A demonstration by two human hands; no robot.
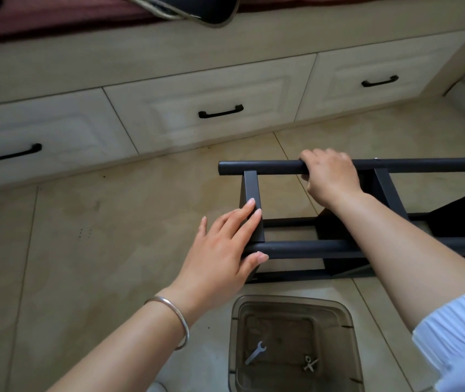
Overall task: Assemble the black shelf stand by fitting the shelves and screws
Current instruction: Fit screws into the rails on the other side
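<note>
Tiled floor (pixel 90 250) bears one black stand (pixel 296 247): right hand (pixel 330 176) curled round its rail, left hand (pixel 223 250) pressing flat.

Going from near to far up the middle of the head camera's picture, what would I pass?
Clear plastic tub holding a small spanner and screws → near black tube of the shelf stand → far black tube, gripped by the right hand → cream drawer front with its black handle.
</note>
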